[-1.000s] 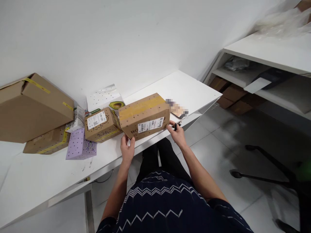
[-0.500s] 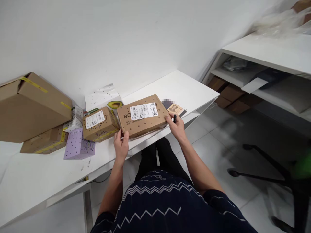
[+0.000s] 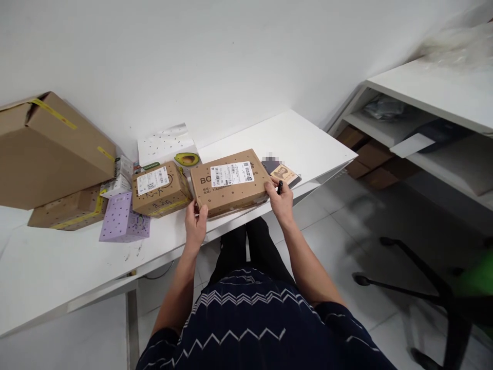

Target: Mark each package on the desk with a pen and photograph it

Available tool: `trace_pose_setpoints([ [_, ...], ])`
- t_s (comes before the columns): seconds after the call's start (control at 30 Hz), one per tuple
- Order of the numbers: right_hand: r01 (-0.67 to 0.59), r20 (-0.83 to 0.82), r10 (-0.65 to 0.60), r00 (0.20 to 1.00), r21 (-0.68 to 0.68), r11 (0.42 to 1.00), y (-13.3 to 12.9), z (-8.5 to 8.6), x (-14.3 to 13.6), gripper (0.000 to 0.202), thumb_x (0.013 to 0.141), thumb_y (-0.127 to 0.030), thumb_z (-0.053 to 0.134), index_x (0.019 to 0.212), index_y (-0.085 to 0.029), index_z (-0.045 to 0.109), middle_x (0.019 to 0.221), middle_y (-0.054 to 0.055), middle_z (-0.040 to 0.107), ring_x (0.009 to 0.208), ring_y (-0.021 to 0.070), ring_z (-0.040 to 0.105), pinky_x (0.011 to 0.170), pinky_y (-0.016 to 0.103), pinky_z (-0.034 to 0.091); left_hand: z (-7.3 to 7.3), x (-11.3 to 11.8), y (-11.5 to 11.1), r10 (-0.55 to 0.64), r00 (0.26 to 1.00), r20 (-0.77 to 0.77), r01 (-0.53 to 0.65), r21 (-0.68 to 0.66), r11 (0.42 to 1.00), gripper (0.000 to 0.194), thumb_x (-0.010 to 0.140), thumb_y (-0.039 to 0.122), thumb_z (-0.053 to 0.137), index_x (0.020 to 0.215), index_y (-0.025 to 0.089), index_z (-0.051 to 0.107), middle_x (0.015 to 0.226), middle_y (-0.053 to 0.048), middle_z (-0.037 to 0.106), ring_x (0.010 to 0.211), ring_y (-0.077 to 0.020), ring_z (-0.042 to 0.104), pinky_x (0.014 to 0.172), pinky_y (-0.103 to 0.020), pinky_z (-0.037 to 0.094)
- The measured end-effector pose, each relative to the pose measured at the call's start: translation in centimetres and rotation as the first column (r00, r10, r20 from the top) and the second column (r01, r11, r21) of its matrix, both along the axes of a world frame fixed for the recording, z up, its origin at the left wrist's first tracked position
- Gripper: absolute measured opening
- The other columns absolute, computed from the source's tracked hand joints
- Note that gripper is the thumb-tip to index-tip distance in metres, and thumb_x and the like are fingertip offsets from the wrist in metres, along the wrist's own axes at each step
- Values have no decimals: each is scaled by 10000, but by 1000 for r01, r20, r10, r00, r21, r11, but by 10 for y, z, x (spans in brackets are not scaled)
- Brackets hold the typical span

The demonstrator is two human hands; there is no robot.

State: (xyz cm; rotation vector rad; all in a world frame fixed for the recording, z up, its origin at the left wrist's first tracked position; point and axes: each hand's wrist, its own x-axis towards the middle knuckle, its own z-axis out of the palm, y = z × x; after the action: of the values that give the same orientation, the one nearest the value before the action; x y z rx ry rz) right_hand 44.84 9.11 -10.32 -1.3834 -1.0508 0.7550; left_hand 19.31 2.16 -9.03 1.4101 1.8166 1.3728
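Note:
A flat brown cardboard box [image 3: 219, 194] with a white shipping label [image 3: 232, 174] lies at the front edge of the white table [image 3: 285, 133]. My left hand [image 3: 196, 224] grips its near left corner, thumb on top. At its right end, my right hand [image 3: 282, 203] holds the corner and also has a black marker [image 3: 280, 187] between its fingers. Just beyond that hand lie a card with a portrait [image 3: 284, 173] and a dark item. Left of the held box stands a smaller labelled brown box [image 3: 159, 192] with handwriting.
A large brown box [image 3: 57, 154] rests tilted on another taped box [image 3: 73, 210] at the left. Beside them are a purple box [image 3: 124, 218] and a white avocado box [image 3: 164, 146]. A shelf unit [image 3: 447, 85] and chair base [image 3: 416, 293] are on the right.
The view has shifted slightly. Both hands keep their grip on the box, which lies almost as before beside the smaller box.

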Motion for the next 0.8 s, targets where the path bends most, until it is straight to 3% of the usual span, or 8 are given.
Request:
trace_pose_setpoints([
  [0.3,-31,6,31,999,-4,1000,10,4,1,465,817,-515,629,1126,-183,731,1044,85,700,969,234,606,900,392,485,-2,3,5,-3,1000,13,3,-11,1000,590,881,627,542,1252,170,572,1236,-151,628,1152,-265,584,949,-384,487],
  [0.5,-11,-41,9,999,-30,999,8,10,9,526,760,-559,690,1109,-167,719,1084,107,709,1005,256,623,886,406,503,-7,3,6,34,999,10,-34,-19,999,694,876,649,539,1371,166,478,1140,-138,626,1030,-239,597,903,-387,494],
  [0.6,74,-171,-74,982,-3,997,4,11,19,470,753,-543,705,1035,-167,714,968,78,713,776,187,633,696,336,525,-9,6,3,64,997,-32,-61,101,993,673,911,581,532,1428,169,405,1125,-131,576,991,-210,577,872,-364,498],
  [0.67,87,-314,-80,946,7,996,1,15,31,394,764,-521,701,969,-185,703,843,30,686,510,93,496,492,265,441,-9,9,0,115,985,-126,-80,255,964,586,919,523,541,1378,167,459,1147,-137,542,1041,-219,553,912,-382,485],
  [0.73,55,-459,-33,888,35,998,-2,24,44,330,791,-516,672,909,-208,692,764,-8,648,386,37,302,381,232,322,-6,14,-2,183,951,-248,-73,395,916,452,904,468,573,1246,173,568,1129,-130,533,1085,-239,532,969,-421,460],
  [0.8,6,-536,55,842,112,994,-6,37,53,331,829,-549,608,873,-230,688,756,-9,639,386,42,313,384,234,350,-3,19,-1,213,907,-363,-17,474,880,303,880,416,603,1077,191,653,1075,-115,544,1070,-250,537,997,-456,439],
])
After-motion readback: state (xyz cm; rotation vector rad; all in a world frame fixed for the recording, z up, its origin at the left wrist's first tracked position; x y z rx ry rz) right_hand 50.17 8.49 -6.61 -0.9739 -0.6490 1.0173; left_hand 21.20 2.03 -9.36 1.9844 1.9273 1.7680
